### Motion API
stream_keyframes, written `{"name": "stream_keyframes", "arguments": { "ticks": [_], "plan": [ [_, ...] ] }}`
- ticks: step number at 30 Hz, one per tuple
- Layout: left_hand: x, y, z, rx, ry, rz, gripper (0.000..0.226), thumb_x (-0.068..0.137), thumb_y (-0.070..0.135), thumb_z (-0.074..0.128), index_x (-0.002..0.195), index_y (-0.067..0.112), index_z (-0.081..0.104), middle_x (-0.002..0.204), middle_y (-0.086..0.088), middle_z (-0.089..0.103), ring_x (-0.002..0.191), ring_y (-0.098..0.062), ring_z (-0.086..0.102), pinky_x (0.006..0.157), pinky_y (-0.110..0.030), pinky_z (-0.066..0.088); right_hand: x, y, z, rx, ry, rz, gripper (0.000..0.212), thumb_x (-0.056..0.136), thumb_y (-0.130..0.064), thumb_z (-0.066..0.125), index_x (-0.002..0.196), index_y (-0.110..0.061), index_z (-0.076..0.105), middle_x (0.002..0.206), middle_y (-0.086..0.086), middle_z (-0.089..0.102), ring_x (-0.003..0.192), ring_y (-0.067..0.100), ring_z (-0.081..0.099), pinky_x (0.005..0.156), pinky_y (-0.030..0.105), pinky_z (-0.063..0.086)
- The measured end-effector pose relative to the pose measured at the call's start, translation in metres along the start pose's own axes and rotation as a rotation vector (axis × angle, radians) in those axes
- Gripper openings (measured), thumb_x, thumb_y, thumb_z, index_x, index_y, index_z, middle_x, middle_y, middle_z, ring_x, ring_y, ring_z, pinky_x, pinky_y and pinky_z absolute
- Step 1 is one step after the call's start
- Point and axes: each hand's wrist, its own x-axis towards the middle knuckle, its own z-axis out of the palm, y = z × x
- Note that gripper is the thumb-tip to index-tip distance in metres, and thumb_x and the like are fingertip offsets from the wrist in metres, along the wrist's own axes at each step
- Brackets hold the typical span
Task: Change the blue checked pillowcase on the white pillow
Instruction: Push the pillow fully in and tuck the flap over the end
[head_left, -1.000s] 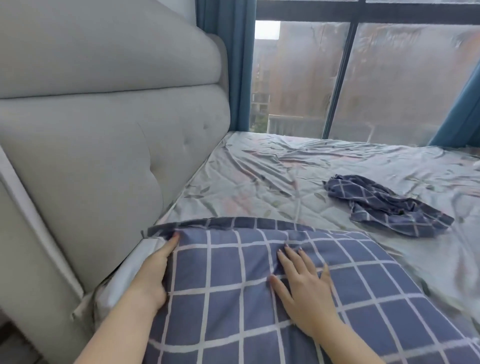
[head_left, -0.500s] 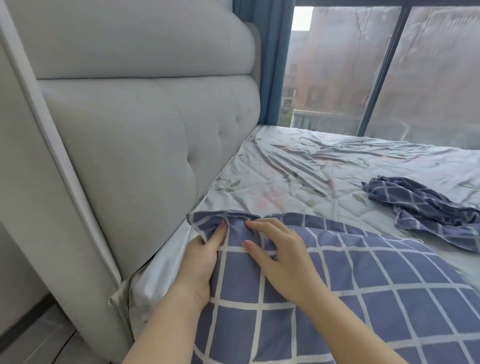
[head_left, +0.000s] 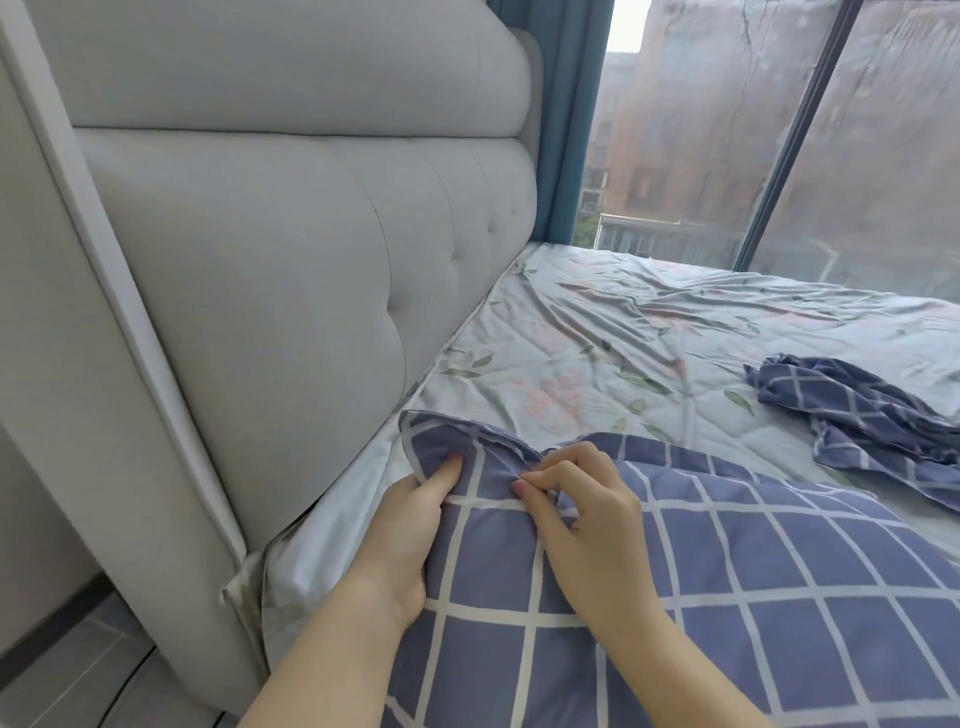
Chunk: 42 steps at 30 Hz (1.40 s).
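At the near left corner of the bed, your left hand (head_left: 410, 525) grips the far left corner of the blue checked pillowcase (head_left: 727, 597). Its thumb lies flat on top of the cloth, and the other fingers are hidden beneath the edge. Your right hand (head_left: 582, 525), just beside it to the right, has its fingers curled tight and pinches a raised fold of the same cloth along the far edge. Neither hand is spread. The pillowcase lies filled out on the floral bedsheet (head_left: 597, 338), close to the grey padded headboard (head_left: 311, 260), and its held corner is bunched up between your hands. A crumpled checked pillowcase (head_left: 857, 415) lies on the sheet, well apart to the far right.
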Motion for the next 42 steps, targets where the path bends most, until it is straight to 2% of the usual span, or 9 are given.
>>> {"name": "stream_keyframes", "arguments": {
  "ticks": [5,9,15,23,27,32,34,37,42],
  "plan": [
    [-0.004,-0.002,0.009,-0.069,0.086,0.057,0.04,0.092,0.034,0.067,0.109,-0.002,0.069,0.102,-0.022,0.073,0.095,-0.038,0.071,0.089,-0.052,0.057,0.0,-0.003,-0.002,0.0,0.01,0.004,0.011,0.086,-0.016,0.068,0.076,-0.013,0.068,0.085,-0.01,0.058,0.087,0.014,0.058,0.076,0.023,0.045],
    [-0.007,-0.003,0.013,-0.072,0.107,0.06,0.058,0.081,0.046,0.077,0.106,-0.006,0.066,0.102,-0.028,0.071,0.099,-0.046,0.067,0.09,-0.062,0.053,-0.001,-0.005,-0.004,0.036,-0.056,-0.049,0.013,0.089,-0.014,0.066,0.099,-0.018,0.072,0.098,-0.013,0.062,0.098,0.012,0.056,0.087,0.015,0.041],
    [-0.006,-0.004,0.02,0.089,-0.016,-0.02,0.045,0.095,0.054,0.053,0.099,0.016,0.077,0.091,-0.009,0.077,0.087,-0.024,0.075,0.083,-0.041,0.06,-0.005,0.003,-0.008,-0.009,-0.26,0.009,0.031,0.095,-0.027,0.054,0.122,-0.021,0.069,0.12,-0.02,0.059,0.117,0.004,0.047,0.099,0.012,0.035],
    [-0.008,-0.003,0.018,0.124,-0.096,0.0,0.042,0.086,0.053,0.067,0.109,0.018,0.073,0.1,-0.006,0.077,0.095,-0.022,0.074,0.091,-0.042,0.057,-0.006,0.003,-0.019,0.2,-0.304,0.116,0.037,0.095,-0.006,0.059,0.124,-0.028,0.064,0.123,-0.023,0.06,0.124,-0.002,0.048,0.095,0.005,0.037],
    [-0.005,-0.005,0.013,0.182,-0.065,0.048,0.024,0.092,0.034,0.067,0.108,0.017,0.071,0.099,-0.003,0.077,0.094,-0.019,0.074,0.092,-0.04,0.056,-0.008,0.01,-0.018,0.097,-0.28,0.162,0.035,0.094,-0.012,0.062,0.118,-0.037,0.061,0.116,-0.028,0.059,0.115,-0.004,0.052,0.092,0.011,0.043],
    [0.001,-0.008,0.014,0.013,-0.03,0.056,0.016,0.085,0.006,0.073,0.101,0.003,0.074,0.098,-0.017,0.075,0.091,-0.032,0.073,0.082,-0.04,0.059,-0.01,0.016,-0.018,-0.085,-0.307,0.062,0.027,0.096,-0.029,0.056,0.122,-0.023,0.064,0.115,-0.024,0.058,0.116,-0.002,0.048,0.099,0.006,0.032],
    [0.005,-0.01,0.016,0.03,-0.006,0.064,0.019,0.082,0.017,0.079,0.091,0.001,0.072,0.095,-0.017,0.075,0.087,-0.032,0.074,0.077,-0.037,0.059,-0.009,0.019,-0.023,-0.056,-0.276,0.063,0.026,0.095,-0.029,0.055,0.117,-0.021,0.068,0.114,-0.02,0.062,0.115,-0.001,0.052,0.096,0.008,0.037],
    [0.009,-0.013,0.017,0.239,0.079,0.145,0.062,0.072,0.053,0.081,0.083,-0.005,0.061,0.079,-0.018,0.069,0.074,-0.029,0.07,0.07,-0.041,0.056,-0.009,0.023,-0.026,-0.026,-0.268,0.072,0.022,0.095,-0.022,0.06,0.115,-0.021,0.07,0.114,-0.018,0.064,0.116,0.002,0.054,0.094,0.014,0.044],
    [0.008,-0.011,0.015,0.105,-0.046,0.228,0.018,0.087,0.007,0.071,0.105,0.005,0.074,0.1,-0.011,0.076,0.098,-0.024,0.072,0.089,-0.034,0.058,-0.01,0.024,-0.028,-0.09,-0.39,0.052,0.032,0.099,-0.022,0.055,0.13,-0.026,0.061,0.131,-0.027,0.051,0.128,-0.014,0.035,0.104,0.003,0.024]
  ]
}}
